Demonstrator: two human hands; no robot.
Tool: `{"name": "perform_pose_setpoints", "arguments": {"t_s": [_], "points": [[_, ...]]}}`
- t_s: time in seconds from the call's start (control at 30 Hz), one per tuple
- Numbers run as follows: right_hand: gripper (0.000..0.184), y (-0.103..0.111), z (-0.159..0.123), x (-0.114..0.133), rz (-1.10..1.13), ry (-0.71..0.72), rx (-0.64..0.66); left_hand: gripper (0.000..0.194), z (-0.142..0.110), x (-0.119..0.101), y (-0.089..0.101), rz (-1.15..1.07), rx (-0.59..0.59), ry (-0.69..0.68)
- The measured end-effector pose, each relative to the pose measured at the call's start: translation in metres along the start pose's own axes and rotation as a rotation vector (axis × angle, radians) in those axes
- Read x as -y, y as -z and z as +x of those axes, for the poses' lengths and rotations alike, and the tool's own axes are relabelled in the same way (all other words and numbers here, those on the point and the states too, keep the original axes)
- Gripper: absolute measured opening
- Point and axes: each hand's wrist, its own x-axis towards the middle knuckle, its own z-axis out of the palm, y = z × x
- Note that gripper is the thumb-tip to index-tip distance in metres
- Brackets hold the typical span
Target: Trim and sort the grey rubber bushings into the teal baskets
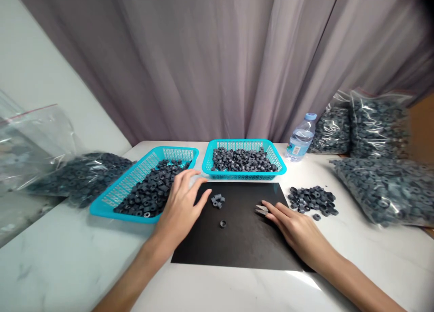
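My left hand (181, 205) lies flat with fingers spread at the left edge of a black mat (237, 239), its fingertips near a small cluster of dark grey rings (217, 200). A single ring (223, 223) lies alone on the mat. My right hand (293, 228) rests flat on the mat's right side, fingertips touching small metal snips (261, 209). Neither hand grips anything.
Two turquoise baskets (111, 199) (244, 143) of dark rings stand behind the mat. A loose pile of rings (312, 199) lies right of the mat. A water bottle (300, 140) and clear bags of rings (379, 185) (81, 174) flank the white table.
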Motion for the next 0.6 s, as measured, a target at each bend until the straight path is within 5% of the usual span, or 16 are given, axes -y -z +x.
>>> {"name": "perform_pose_setpoints", "arguments": {"t_s": [0.2, 0.6], "points": [[0.050, 0.000, 0.000, 0.000, 0.001, -0.007, 0.009, 0.027, -0.001, -0.018, -0.024, -0.232, 0.263, 0.015], [0.048, 0.003, 0.001, 0.000, 0.019, -0.022, 0.032, 0.020, 0.003, -0.012, -0.024, -0.524, 0.122, 0.225]]}}
